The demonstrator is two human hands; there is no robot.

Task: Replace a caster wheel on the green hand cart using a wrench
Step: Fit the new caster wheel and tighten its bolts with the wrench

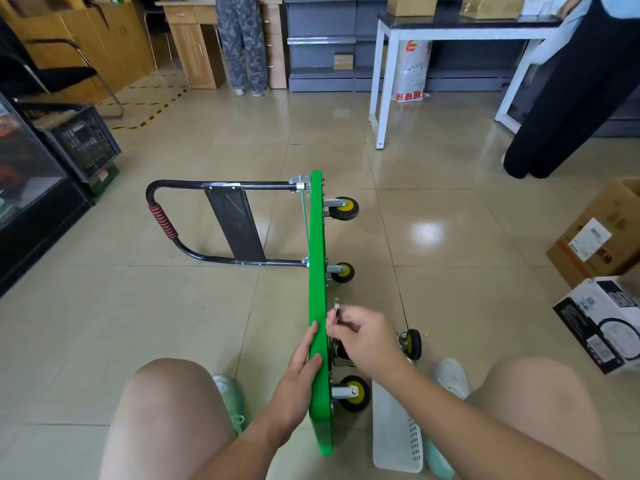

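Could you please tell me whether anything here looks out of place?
Yes: the cart stands tipped on its edge, and one caster lies loose on the floor to its right, detached from the cart.

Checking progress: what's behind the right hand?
A wrench pokes out above the right hand, against the underside of the green cart; a loose caster lies beyond. The hand hides what the wrench is on.
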